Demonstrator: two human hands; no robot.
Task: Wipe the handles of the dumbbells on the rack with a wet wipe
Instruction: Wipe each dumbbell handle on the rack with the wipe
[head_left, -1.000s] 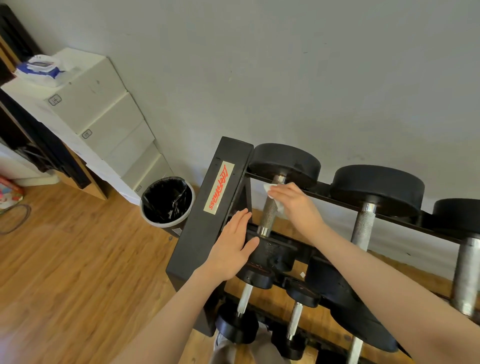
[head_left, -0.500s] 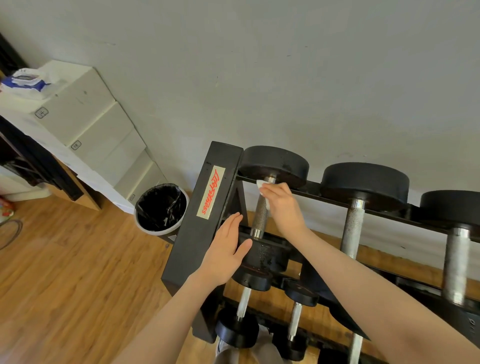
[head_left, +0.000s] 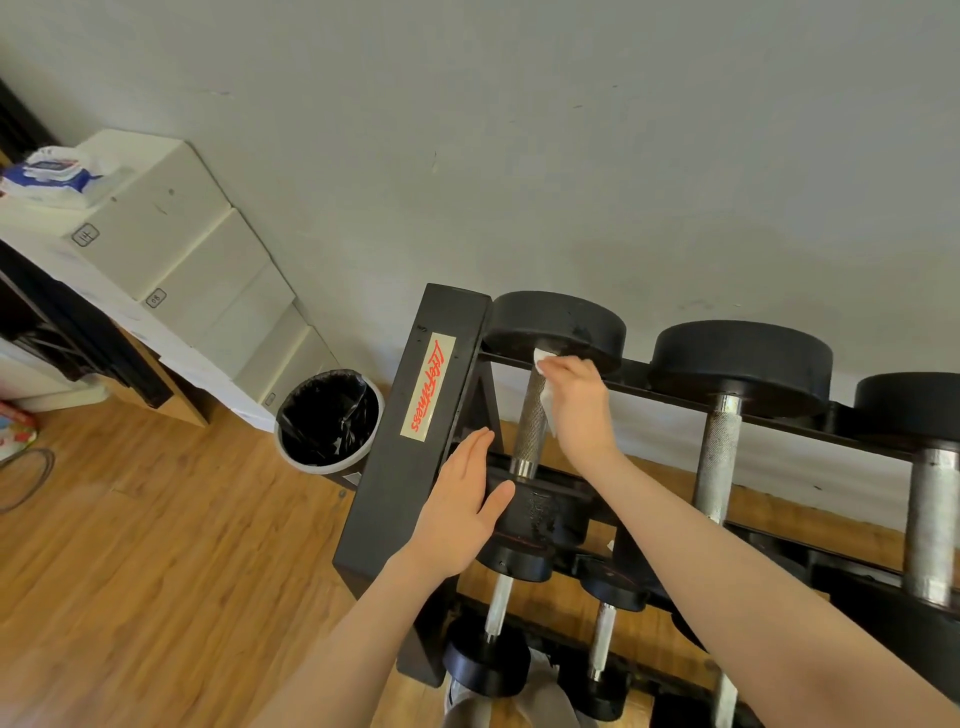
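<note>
First handle on the rack (head_left: 415, 415) being wiped, the rest not yet reached.

The leftmost top dumbbell (head_left: 556, 325) is steadied by the flat left hand (head_left: 462, 499); its handle (head_left: 530, 421) is rubbed near the top with the wet wipe (head_left: 544, 382), pinched in the right hand (head_left: 582, 405).

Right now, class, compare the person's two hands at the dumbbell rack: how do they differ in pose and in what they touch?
The right hand curls round a wet wipe against the top dumbbell's handle; the left hand lies flat, fingers straight. The right hand is at the handle's far end; the left hand rests on that dumbbell's near weight, beside the rack's side post. Both are bare and on the same dumbbell.
</note>
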